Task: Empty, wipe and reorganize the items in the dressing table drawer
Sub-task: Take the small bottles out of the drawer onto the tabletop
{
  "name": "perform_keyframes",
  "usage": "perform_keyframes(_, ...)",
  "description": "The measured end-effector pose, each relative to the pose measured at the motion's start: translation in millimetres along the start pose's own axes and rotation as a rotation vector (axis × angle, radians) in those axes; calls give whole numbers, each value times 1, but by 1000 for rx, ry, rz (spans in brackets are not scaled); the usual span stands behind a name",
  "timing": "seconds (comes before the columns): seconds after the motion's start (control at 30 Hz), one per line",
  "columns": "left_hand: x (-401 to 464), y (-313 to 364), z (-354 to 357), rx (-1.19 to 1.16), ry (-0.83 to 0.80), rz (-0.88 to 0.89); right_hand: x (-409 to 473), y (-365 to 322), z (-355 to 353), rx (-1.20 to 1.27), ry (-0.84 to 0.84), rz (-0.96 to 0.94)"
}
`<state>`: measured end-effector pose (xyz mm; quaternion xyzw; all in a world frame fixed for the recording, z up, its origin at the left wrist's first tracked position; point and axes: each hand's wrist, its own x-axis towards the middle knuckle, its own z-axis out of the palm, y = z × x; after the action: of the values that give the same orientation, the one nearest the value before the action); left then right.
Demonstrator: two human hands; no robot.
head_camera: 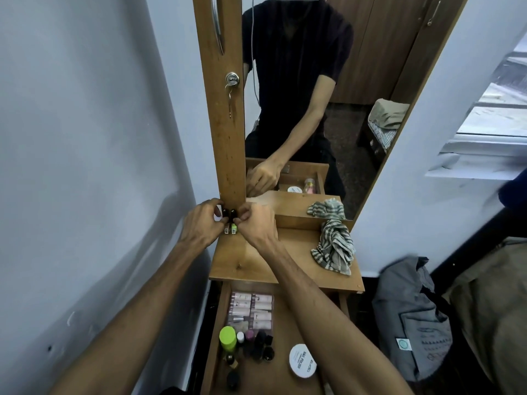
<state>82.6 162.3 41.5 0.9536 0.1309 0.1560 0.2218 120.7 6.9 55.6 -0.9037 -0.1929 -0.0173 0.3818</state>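
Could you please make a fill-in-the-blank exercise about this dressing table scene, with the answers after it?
1. Both hands, left hand and right hand, hold small bottles at the back-left corner of the ____.
2. The striped cloth lies on the ____ side of the tabletop.
3. The drawer below is ____.
4. The white round tin lies inside the ____.

Answers: tabletop; right; open; drawer
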Motion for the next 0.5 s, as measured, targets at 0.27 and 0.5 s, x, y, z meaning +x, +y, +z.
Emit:
perform_keyframes(0.27, -71, 23, -1, -156, 143, -48, -59, 18, -3, -55, -85, 22)
perform_keyframes(0.5, -155, 30, 16, -107, -77, -2, -128, 39, -4, -117, -201, 5)
